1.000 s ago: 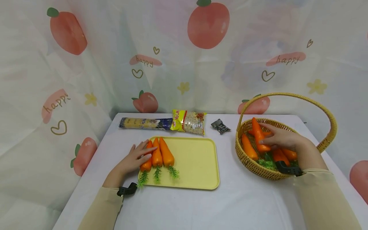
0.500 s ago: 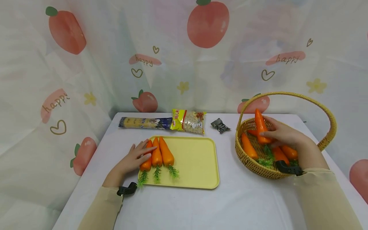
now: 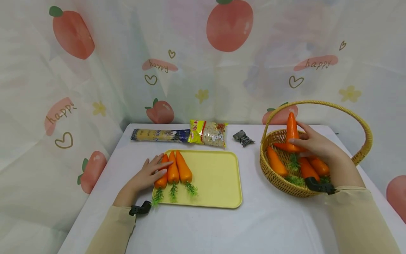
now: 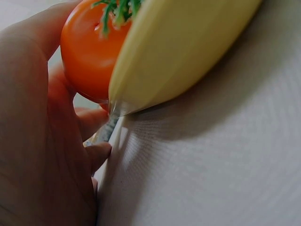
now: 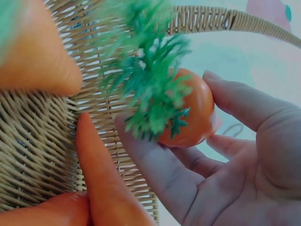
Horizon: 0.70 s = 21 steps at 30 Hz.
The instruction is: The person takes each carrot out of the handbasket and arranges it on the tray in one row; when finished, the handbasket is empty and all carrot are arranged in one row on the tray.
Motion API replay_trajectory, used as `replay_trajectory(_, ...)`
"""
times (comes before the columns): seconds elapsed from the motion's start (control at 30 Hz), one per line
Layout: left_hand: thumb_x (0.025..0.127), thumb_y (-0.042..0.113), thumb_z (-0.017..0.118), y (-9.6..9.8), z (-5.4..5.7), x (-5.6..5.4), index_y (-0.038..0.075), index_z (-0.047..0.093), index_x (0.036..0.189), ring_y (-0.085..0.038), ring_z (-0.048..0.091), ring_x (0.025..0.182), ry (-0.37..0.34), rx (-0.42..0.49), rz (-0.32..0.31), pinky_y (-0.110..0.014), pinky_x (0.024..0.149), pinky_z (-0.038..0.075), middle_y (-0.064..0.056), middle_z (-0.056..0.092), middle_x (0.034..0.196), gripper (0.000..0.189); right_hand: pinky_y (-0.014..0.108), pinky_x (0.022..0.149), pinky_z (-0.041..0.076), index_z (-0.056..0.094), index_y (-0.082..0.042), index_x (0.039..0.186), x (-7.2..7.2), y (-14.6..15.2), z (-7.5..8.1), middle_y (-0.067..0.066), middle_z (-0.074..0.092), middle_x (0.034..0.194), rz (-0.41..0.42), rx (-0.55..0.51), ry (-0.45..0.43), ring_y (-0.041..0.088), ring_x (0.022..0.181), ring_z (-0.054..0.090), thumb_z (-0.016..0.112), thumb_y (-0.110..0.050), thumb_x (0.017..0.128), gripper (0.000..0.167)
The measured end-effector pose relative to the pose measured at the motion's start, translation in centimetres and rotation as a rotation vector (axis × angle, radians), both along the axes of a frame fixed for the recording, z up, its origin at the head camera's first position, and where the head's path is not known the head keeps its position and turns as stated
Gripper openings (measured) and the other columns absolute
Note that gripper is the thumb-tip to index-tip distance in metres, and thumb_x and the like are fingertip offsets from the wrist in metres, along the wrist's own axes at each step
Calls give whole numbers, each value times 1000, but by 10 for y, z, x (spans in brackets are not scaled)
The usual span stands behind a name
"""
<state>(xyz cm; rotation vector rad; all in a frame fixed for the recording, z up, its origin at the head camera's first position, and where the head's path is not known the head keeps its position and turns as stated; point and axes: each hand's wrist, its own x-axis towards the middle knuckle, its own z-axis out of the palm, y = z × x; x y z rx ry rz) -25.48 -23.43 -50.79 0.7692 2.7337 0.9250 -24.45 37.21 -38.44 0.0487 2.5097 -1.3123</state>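
Note:
My right hand (image 3: 317, 143) grips a carrot (image 3: 292, 132) by its thick end, with its tip up, over the wicker basket (image 3: 269, 176). Its green top hangs below, and the right wrist view shows thumb and fingers round the carrot (image 5: 200, 106). Several other carrots (image 3: 277, 163) lie in the basket, partly hidden by the hand. On the left, my left hand (image 3: 149, 175) rests on the leftmost carrot (image 3: 161, 181) of three lying side by side on the yellow tray (image 3: 215, 180). Its fingers are stretched out, one reaching the middle carrot (image 3: 173, 173).
Behind the tray lie a long pasta packet (image 3: 158, 135), a yellow and clear food bag (image 3: 209, 134) and a small dark wrapped packet (image 3: 243, 138). The basket's tall handle (image 3: 317, 102) arches above the right hand. A patterned cloth hangs behind the table.
My right hand has raised the carrot out of the pile, and its tip now points more upright. The left hand has stayed on the tray's carrots.

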Motion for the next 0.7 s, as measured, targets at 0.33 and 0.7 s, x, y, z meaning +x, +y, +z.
replay_trajectory(0.33, 102, 46, 47, 0, 0, 1, 36, 50, 145, -44, 8, 152, -3, -8, 5, -63, 120, -7, -11, 16, 166, 44, 39, 84, 59, -13, -39, 156, 10, -14, 12, 34, 31, 149, 50, -6, 12, 25, 106, 61, 59, -47, 96, 94)
replay_trajectory(0.7, 102, 48, 47, 0, -2, -1, 36, 49, 146, -45, 8, 152, -2, -15, 8, -63, 120, -8, -11, 15, 166, 45, 39, 78, 60, -14, -38, 157, 26, -36, 19, 30, 47, 134, 95, -57, 7, 25, 94, 67, 64, -40, 96, 99)
